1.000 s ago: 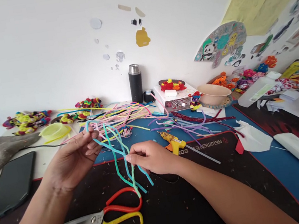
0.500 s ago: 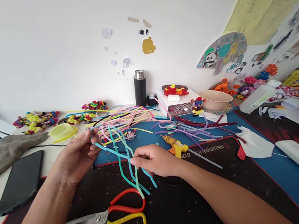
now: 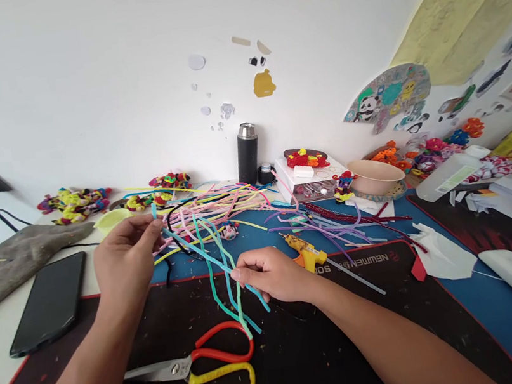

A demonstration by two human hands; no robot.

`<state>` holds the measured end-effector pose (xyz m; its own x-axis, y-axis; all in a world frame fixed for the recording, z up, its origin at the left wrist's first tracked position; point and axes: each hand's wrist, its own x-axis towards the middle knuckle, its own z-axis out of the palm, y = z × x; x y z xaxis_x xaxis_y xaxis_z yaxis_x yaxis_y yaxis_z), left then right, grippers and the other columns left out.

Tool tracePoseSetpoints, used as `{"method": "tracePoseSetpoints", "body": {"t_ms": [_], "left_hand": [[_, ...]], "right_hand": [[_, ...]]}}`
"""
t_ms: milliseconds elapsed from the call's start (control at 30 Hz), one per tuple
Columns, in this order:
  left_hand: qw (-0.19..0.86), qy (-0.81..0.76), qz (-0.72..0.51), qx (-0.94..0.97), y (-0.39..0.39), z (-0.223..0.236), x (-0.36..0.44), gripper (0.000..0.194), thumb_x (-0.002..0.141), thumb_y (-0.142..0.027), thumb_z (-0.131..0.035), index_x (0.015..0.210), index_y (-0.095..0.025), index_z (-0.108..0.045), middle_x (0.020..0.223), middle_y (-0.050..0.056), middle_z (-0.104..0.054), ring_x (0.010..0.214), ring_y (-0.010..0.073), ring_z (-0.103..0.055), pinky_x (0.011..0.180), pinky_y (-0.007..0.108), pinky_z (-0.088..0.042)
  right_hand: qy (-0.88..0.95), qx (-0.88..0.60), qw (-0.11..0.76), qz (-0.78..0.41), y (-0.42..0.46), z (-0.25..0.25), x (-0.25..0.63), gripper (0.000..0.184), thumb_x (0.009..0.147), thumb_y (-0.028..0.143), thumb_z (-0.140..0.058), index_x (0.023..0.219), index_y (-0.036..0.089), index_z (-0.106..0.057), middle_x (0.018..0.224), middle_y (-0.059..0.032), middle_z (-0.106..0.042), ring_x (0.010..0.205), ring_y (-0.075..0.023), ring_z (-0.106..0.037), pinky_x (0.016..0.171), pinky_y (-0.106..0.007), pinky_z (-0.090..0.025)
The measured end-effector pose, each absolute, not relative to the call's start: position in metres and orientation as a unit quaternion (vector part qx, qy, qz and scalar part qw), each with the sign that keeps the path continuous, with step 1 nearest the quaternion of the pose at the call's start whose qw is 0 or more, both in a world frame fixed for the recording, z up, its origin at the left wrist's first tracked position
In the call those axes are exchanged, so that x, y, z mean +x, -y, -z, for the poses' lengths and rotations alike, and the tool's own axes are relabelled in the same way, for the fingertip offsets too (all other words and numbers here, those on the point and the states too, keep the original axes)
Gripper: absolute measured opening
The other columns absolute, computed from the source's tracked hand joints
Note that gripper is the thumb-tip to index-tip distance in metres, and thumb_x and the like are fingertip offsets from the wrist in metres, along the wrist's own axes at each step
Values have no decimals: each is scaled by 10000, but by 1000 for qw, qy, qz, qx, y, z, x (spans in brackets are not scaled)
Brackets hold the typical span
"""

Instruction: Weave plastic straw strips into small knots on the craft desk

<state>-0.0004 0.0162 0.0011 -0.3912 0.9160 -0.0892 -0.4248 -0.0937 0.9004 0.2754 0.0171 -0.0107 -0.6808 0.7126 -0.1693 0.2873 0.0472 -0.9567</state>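
My left hand (image 3: 133, 252) pinches the upper end of a blue pipe cleaner (image 3: 192, 246) between thumb and fingers; a short tip pokes up above them. The same pipe cleaner slants down to my right hand (image 3: 268, 275), whose thumb and forefinger are closed on it. Several teal, blue and mint pipe cleaners (image 3: 213, 282) hang beside my right fingers, bent in zigzags; whether all are gripped there cannot be made out. Below them, scissors (image 3: 225, 373) with one red and one yellow handle lie on the black mat (image 3: 337, 347).
A pile of pink and yellow pipe cleaners (image 3: 233, 200) lies behind my hands. To the right are a yellow glue gun (image 3: 308, 253) and purple pipe cleaners (image 3: 333, 225). A black phone (image 3: 49, 303) rests at left, a black flask (image 3: 248, 158) by the wall, a bowl (image 3: 376, 178) further right.
My left hand has turned so its back shows more, still pinching the blue pipe cleaner. My right hand keeps its hold. The whole view has shifted slightly.
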Motion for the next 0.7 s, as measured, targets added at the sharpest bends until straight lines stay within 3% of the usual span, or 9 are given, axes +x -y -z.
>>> {"method": "tracePoseSetpoints", "body": {"t_ms": [133, 267, 433, 600, 700], "left_hand": [[461, -458, -713, 263, -20, 0, 1, 249, 677, -166, -1006, 774, -163, -776, 678, -28, -724, 545, 103, -644, 517, 179, -519], [491, -431, -708, 268, -22, 1, 9, 287, 656, -213, -1033, 835, -146, -819, 692, -5, -731, 564, 105, -659, 513, 167, -545], [531, -425, -678, 279, -22, 8, 15, 314, 614, -132, -1043, 856, -97, -847, 788, 57, -805, 625, 119, -718, 588, 169, -619], [530, -426, -678, 279, -26, 10, 11, 362, 600, -83, -1005, 933, -151, -880, 858, 26, -846, 712, 112, -752, 678, 147, -646], [539, -448, -653, 286, -25, 12, 9, 419, 597, -140, -1027, 992, -176, -894, 909, 49, -870, 686, 126, -755, 622, 163, -639]], "right_hand": [[700, -351, 177, -596, -16, 14, 274, 434, 1039, 580, -710, 843, 199, -639, 650, 67, -532, 482, -100, -565, 476, -213, -403], [693, -361, 193, -594, -17, 17, 274, 420, 1042, 572, -706, 855, 203, -635, 662, 67, -530, 486, -103, -568, 474, -217, -429], [684, -360, 198, -602, -17, 16, 274, 381, 1041, 522, -722, 845, 209, -627, 610, 75, -508, 490, -114, -571, 480, -218, -427], [677, -347, 214, -612, -15, 13, 273, 337, 1075, 451, -672, 846, 209, -624, 563, 78, -523, 474, -114, -552, 490, -220, -423], [668, -338, 236, -620, -16, 14, 273, 339, 1074, 460, -677, 852, 208, -633, 544, 83, -516, 461, -114, -536, 490, -223, -421]]}}
